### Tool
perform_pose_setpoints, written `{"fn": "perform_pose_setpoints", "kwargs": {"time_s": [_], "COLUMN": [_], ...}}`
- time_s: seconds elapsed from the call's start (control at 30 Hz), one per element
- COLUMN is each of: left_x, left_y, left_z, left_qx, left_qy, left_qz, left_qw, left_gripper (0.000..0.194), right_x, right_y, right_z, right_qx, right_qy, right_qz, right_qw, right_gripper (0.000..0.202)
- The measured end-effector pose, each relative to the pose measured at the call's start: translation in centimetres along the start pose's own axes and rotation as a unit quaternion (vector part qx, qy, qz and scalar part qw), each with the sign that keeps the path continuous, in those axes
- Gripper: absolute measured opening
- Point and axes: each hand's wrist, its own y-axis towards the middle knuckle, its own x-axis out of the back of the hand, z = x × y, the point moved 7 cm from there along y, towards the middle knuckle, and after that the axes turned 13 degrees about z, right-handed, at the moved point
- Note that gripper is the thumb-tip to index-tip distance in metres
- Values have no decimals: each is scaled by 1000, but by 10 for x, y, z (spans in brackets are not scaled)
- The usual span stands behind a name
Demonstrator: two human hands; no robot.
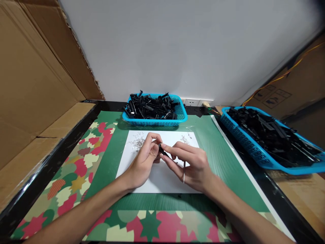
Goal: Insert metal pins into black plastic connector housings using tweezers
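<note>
Above a white sheet (pixel 162 184), both hands meet on a slim black plastic piece (pixel 164 152). My left hand (pixel 144 159) pinches its far end between thumb and fingers. At its near side my right hand (pixel 191 162) is closed, with thumb and fingertips on the same piece. A thin silvery rod (pixel 184 172) pokes down out of my right hand; its kind cannot be made out. A loose heap of tiny metal parts (pixel 137 143) lies on the sheet beyond my left hand. Fewer small metal parts (pixel 185 139) lie beyond my right hand.
A blue basket (pixel 154 122) heaped with black plastic pieces stands at the back, against the wall. Another blue basket (pixel 250 149) of black parts stands at the right. Green mat (pixel 223 159) covers the table. Cardboard (pixel 38 74) walls the left side.
</note>
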Motion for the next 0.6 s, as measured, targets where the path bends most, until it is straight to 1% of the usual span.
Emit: {"fn": "perform_pose_setpoints", "kwargs": {"time_s": [0.1, 0.27, 0.43, 0.6], "left_x": [0, 2, -2, -7], "left_y": [0, 0, 1, 1], "left_z": [-2, -2, 3, 4], "left_qx": [-12, -13, -20, -19], "left_qy": [0, 14, -26, -66], "left_qz": [-5, -14, 11, 38], "left_qw": [1000, 1000, 999, 997], "left_gripper": [32, 30, 30, 29], "right_x": [1, 4, 8, 11], "right_y": [2, 3, 2, 2], "right_z": [-1, -9, -19, -21], "right_qx": [-25, -79, -121, -108], "right_qy": [44, 83, 97, 93], "right_qz": [2, 3, -17, -31], "right_qw": [999, 993, 988, 989], "right_gripper": [35, 36, 22, 8]}}
